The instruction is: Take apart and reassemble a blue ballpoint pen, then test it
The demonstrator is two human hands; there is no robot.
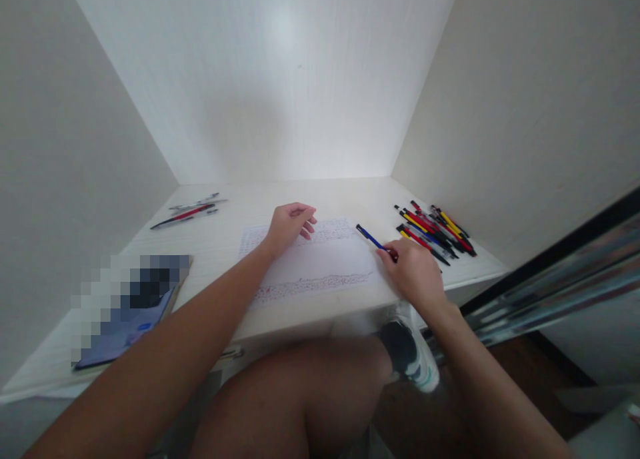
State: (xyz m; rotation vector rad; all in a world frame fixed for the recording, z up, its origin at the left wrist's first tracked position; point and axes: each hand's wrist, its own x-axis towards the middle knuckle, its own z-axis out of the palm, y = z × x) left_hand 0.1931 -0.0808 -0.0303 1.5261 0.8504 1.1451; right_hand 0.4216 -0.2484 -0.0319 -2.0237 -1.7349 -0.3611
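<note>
My right hand [415, 267] is closed on a blue pen [370, 237], pinched near one end. The pen's dark tip end points up and to the left, beside the right edge of the paper. The sheet of paper [320, 262] lies on the white desk, with dense lines of handwriting along its top and bottom and a blank band between them. Over the upper left of the sheet, my left hand [291, 226] is loosely curled, its fingers apart and holding nothing. Just beyond my right hand lies a pile of red, yellow, black and blue pens [433, 229].
At the far left lie several pens, among them a red one [190, 214]. A flat tablet-like object [125, 342], partly pixelated, rests near the desk's left front. White panels [280, 79] enclose the back and sides. My leg [300, 379] is below the front edge.
</note>
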